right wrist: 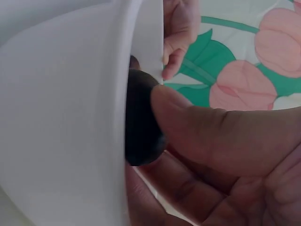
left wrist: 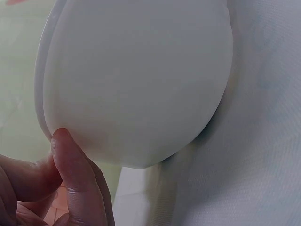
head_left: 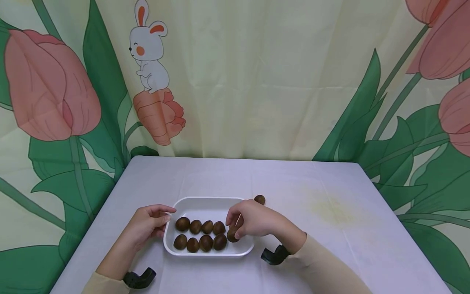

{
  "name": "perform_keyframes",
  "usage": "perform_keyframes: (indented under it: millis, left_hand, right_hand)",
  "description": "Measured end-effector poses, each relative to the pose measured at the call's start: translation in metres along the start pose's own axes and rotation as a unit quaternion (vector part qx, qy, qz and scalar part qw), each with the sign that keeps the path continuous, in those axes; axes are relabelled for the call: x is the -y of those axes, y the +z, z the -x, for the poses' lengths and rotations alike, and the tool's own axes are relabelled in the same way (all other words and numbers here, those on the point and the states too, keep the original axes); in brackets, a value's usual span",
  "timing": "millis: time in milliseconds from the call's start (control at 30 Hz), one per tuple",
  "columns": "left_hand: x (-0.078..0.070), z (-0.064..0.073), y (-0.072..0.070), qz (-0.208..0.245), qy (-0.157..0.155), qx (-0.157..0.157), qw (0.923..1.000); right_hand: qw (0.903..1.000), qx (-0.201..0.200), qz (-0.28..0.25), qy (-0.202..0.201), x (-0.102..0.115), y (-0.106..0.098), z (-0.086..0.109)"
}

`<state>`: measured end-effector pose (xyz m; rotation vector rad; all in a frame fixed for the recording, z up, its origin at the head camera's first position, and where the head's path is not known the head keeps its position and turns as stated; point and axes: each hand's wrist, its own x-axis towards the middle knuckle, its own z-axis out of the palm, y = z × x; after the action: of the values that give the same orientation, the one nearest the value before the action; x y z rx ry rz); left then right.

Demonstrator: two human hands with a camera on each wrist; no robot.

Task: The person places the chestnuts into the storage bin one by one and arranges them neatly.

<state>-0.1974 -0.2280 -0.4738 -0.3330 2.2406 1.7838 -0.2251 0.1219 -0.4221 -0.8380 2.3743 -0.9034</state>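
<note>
A white tray lies on the table with several brown chestnuts in two rows inside it. My right hand reaches over the tray's right end and pinches a chestnut between thumb and fingers at the end of the near row. In the right wrist view that chestnut looks dark, partly hidden by the tray wall. At the opposite end, my left hand pinches the tray's rim, its fingertip against the outer wall in the left wrist view.
Another chestnut rests on the table just beyond the right hand, outside the tray. A white cloth covers the table. Behind it hangs a curtain printed with tulips and a rabbit. Black wrist devices sit on both wrists.
</note>
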Motion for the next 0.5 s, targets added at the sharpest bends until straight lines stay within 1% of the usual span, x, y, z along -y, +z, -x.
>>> perform_keyframes:
  millis: [100, 333, 500]
  left_hand:
    - [0.001, 0.0, -0.001, -0.001, 0.0, 0.0, 1.0]
    - [0.001, -0.001, -0.002, -0.002, 0.001, 0.003, 1.0]
    - [0.001, -0.001, -0.002, -0.002, 0.001, 0.005, 1.0]
  right_hand:
    - [0.9996, 0.009, 0.026, 0.0, 0.004, 0.003, -0.004]
    - [0.9978, 0.02, 0.061, 0.016, 0.008, 0.009, -0.009]
    - [0.9943, 0.025, 0.102, 0.016, 0.011, 0.011, -0.012]
